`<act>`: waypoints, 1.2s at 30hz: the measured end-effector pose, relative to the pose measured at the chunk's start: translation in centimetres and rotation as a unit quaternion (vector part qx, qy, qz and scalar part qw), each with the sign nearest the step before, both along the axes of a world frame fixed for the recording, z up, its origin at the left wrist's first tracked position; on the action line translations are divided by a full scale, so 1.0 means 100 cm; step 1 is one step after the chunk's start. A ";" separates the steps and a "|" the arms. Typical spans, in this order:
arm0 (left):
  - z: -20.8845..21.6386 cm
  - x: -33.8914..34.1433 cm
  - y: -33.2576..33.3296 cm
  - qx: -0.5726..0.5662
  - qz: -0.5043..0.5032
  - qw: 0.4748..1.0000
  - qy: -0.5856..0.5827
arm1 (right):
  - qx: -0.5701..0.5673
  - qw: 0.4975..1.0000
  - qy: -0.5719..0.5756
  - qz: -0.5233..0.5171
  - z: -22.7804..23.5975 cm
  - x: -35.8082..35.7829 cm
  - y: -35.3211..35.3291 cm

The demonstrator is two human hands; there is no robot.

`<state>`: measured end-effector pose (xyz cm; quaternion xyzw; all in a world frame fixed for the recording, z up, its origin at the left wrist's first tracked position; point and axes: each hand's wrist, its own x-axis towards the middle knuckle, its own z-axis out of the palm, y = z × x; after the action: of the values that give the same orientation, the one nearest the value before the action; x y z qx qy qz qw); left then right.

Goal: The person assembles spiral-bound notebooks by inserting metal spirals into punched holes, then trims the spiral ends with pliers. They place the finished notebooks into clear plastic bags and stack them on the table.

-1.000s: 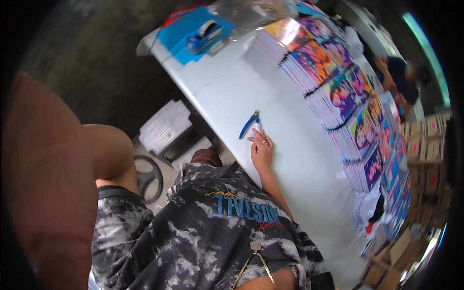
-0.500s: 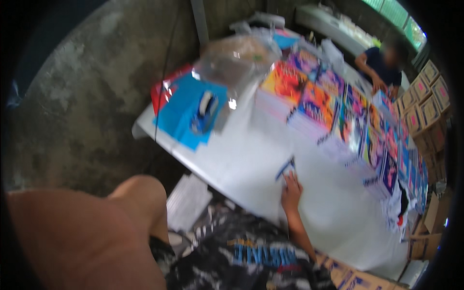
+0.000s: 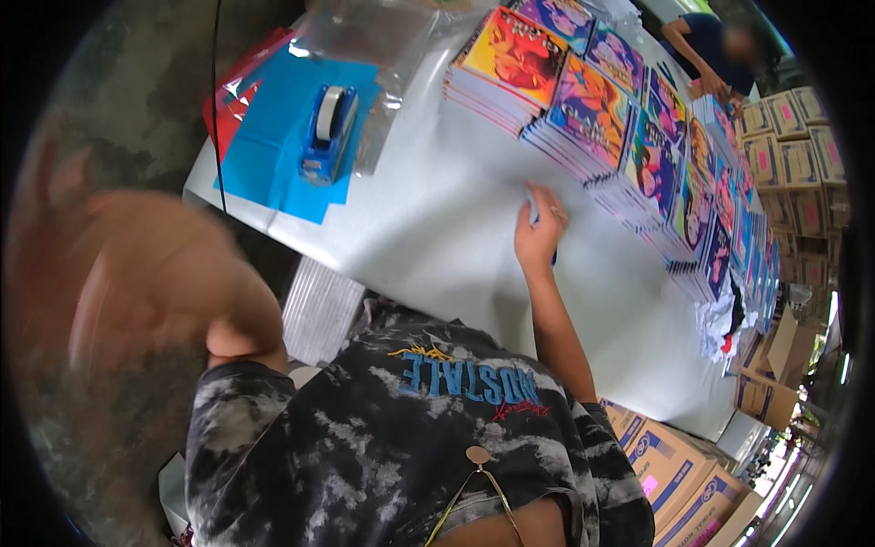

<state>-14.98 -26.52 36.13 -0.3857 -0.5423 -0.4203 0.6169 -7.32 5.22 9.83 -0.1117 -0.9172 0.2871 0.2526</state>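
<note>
My right hand (image 3: 540, 232) lies on the white table (image 3: 437, 228), right in front of a row of stacked colourful booklets (image 3: 583, 118). It covers a blue pen (image 3: 553, 260), of which only slivers show at the hand's edges. I cannot tell whether the fingers grip the pen or just rest on it. My left arm (image 3: 137, 273) is raised close to the camera as a large blur at the left, and its hand is not visible. I wear a black and grey tie-dye shirt (image 3: 392, 438).
A blue tape dispenser (image 3: 328, 132) stands on a blue sheet (image 3: 273, 155) at the table's left end, beside a red sheet and a clear plastic bag (image 3: 383, 36). Cardboard boxes (image 3: 793, 137) are stacked at right and lower right. Another person (image 3: 720, 46) works at the far end.
The view swung and closed in on the table. My right hand slid forward over the blue pen, which earlier lay just beyond its fingertips. My left arm stayed raised.
</note>
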 end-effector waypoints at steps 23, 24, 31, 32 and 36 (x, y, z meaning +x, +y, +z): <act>-0.293 -0.059 0.006 0.201 -0.008 0.737 -0.645 | -0.281 0.929 0.189 0.149 0.067 -0.242 -0.071; -0.291 -0.058 0.002 0.201 -0.006 0.728 -0.656 | -0.285 0.927 0.203 0.132 0.078 -0.231 -0.059; -0.294 -0.056 -0.008 0.148 0.008 0.749 -0.646 | -0.346 0.885 0.290 -0.111 0.144 -0.131 0.024; -0.287 -0.055 -0.007 0.148 0.002 0.748 -0.647 | -0.333 0.881 0.299 -0.151 0.148 -0.115 0.039; -0.297 -0.040 -0.018 0.148 -0.061 0.722 -0.673 | -0.288 0.876 0.308 -0.235 0.163 -0.055 0.070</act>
<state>-18.94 -28.34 6.42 0.0627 -0.7208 -0.6811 0.1122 -12.87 12.21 26.13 -0.2973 -0.6165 0.4910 0.5389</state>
